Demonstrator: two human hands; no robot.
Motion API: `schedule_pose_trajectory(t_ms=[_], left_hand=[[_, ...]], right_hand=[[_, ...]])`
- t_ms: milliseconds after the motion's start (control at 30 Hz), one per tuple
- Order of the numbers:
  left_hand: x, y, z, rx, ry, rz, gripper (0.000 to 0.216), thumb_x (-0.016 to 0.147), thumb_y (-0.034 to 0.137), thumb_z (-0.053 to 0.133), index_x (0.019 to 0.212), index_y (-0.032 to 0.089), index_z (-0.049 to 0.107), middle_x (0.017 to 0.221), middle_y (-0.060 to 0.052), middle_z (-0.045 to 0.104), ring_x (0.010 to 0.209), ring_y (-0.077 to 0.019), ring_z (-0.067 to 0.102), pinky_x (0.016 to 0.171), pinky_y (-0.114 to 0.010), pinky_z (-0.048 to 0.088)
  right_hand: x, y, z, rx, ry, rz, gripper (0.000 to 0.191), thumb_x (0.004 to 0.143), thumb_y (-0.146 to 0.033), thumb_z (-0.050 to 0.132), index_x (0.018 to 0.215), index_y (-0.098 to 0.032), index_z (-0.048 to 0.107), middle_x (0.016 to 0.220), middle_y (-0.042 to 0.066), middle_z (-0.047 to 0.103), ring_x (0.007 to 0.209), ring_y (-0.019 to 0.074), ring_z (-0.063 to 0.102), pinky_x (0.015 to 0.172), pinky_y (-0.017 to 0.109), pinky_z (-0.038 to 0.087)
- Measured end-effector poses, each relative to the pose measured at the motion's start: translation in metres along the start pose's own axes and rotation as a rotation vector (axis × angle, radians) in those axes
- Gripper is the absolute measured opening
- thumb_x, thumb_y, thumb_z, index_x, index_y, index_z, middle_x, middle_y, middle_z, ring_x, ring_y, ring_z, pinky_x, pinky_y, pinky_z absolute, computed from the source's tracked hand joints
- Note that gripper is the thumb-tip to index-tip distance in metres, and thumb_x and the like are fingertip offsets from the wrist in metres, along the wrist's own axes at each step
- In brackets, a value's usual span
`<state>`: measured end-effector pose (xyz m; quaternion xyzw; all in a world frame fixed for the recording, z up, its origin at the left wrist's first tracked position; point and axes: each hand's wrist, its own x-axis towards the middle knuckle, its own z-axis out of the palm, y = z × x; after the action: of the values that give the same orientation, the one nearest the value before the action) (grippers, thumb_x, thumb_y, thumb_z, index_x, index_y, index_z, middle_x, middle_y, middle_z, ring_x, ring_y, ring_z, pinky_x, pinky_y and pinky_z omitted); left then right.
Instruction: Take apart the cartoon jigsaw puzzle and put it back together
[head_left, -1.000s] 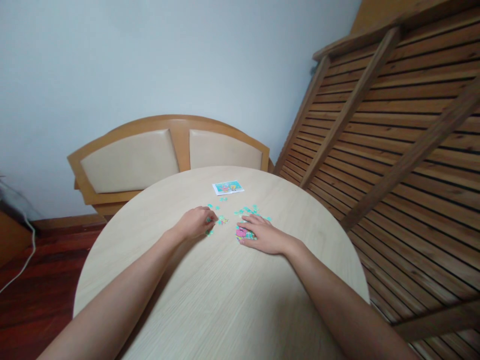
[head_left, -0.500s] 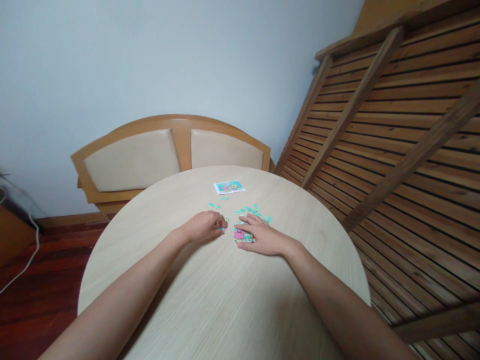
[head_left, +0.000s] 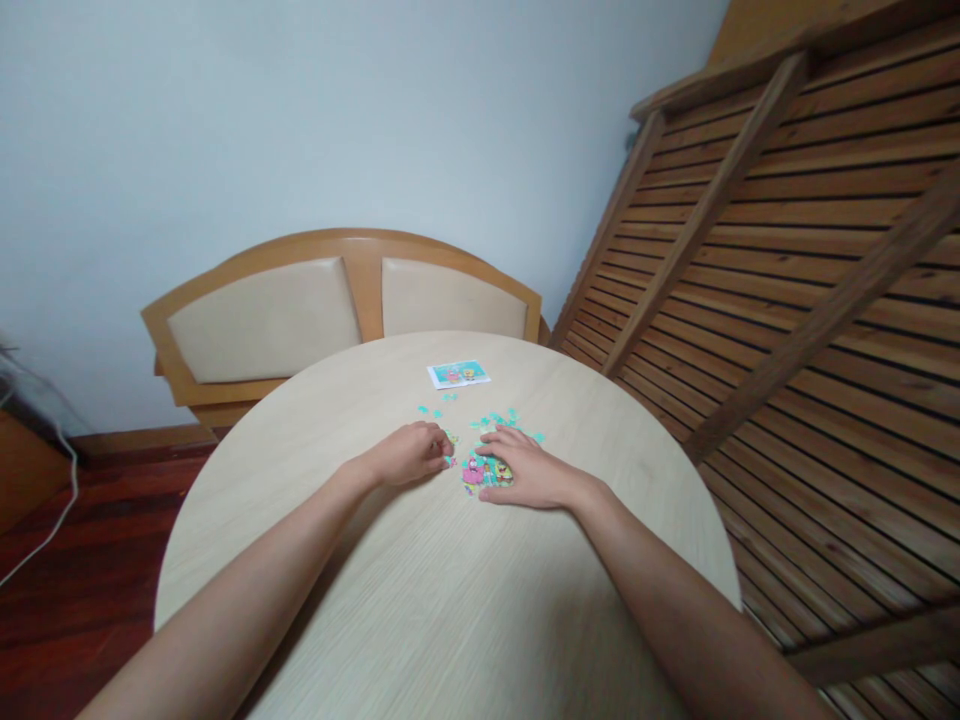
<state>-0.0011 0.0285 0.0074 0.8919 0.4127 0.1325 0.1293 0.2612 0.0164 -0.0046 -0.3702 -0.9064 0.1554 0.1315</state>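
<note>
Beside the partly joined jigsaw puzzle (head_left: 474, 473), my left hand (head_left: 411, 453) is closed, its curled fingertips on a small pink jigsaw piece (head_left: 452, 462). The joined section shows a pink figure and a yellow figure on turquoise. Over its right side lies my right hand (head_left: 525, 468), fingers spread and thumb near the lower edge; part of the picture is hidden under it. Loose turquoise jigsaw pieces (head_left: 512, 414) are scattered just beyond the right hand. A few more turquoise pieces (head_left: 424, 410) lie beyond the left hand.
A picture card (head_left: 459, 374) with the same two figures lies toward the far side of the round wooden table (head_left: 420, 600). Behind the table stands a padded headboard (head_left: 262, 320) against the wall. A slatted wooden frame (head_left: 750, 250) leans at the right.
My right hand has drawn back slightly and its fingers and thumb are arched wider, showing more of the joined puzzle, yellow figure included. The puzzle sits slightly further left. My left hand has barely moved.
</note>
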Motion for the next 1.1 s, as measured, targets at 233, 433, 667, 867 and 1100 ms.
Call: schedule_pose_trajectory(t_ms=[233, 433, 667, 867, 1100], left_hand=[[0.003, 0.0, 0.006, -0.063, 0.012, -0.028, 0.016, 0.082, 0.022, 0.06, 0.095, 0.019, 0.068, 0.084, -0.002, 0.07, 0.073, -0.0154, 0.061, 0.067, -0.024, 0.043], [0.003, -0.001, 0.011, -0.179, 0.045, -0.072, 0.016, 0.085, 0.027, 0.058, 0.094, 0.018, 0.069, 0.081, -0.002, 0.069, 0.07, -0.0141, 0.059, 0.064, -0.023, 0.042], [0.007, -0.002, 0.015, -0.335, 0.05, -0.048, 0.023, 0.088, 0.028, 0.054, 0.095, 0.015, 0.071, 0.086, -0.004, 0.072, 0.074, -0.015, 0.06, 0.067, -0.025, 0.045], [0.009, 0.0, 0.02, -0.228, 0.059, -0.097, 0.023, 0.088, 0.028, 0.053, 0.094, 0.016, 0.072, 0.082, -0.004, 0.072, 0.069, -0.0147, 0.06, 0.064, -0.024, 0.044], [0.008, 0.003, 0.019, -0.196, 0.066, -0.111, 0.024, 0.089, 0.028, 0.052, 0.093, 0.017, 0.072, 0.081, -0.004, 0.072, 0.068, -0.0144, 0.06, 0.062, -0.024, 0.042]], right_hand=[[0.002, -0.003, 0.005, 0.011, 0.018, -0.052, 0.07, 0.076, -0.058, 0.073, 0.134, -0.022, 0.059, 0.141, 0.012, 0.052, 0.141, 0.0344, 0.035, 0.118, 0.051, 0.025], [0.002, -0.003, 0.006, 0.007, 0.024, -0.059, 0.068, 0.076, -0.057, 0.073, 0.133, -0.022, 0.059, 0.141, 0.012, 0.052, 0.14, 0.0333, 0.037, 0.118, 0.05, 0.026], [0.001, -0.005, 0.005, 0.011, 0.028, -0.068, 0.068, 0.076, -0.056, 0.073, 0.133, -0.022, 0.059, 0.139, 0.012, 0.053, 0.139, 0.0326, 0.037, 0.118, 0.049, 0.026], [0.001, -0.007, 0.004, 0.022, 0.02, -0.06, 0.068, 0.077, -0.057, 0.072, 0.134, -0.023, 0.058, 0.14, 0.012, 0.053, 0.14, 0.0335, 0.035, 0.118, 0.05, 0.025], [0.001, -0.006, 0.004, 0.02, 0.027, -0.075, 0.069, 0.077, -0.057, 0.073, 0.133, -0.021, 0.058, 0.138, 0.012, 0.054, 0.138, 0.0329, 0.039, 0.117, 0.048, 0.027]])
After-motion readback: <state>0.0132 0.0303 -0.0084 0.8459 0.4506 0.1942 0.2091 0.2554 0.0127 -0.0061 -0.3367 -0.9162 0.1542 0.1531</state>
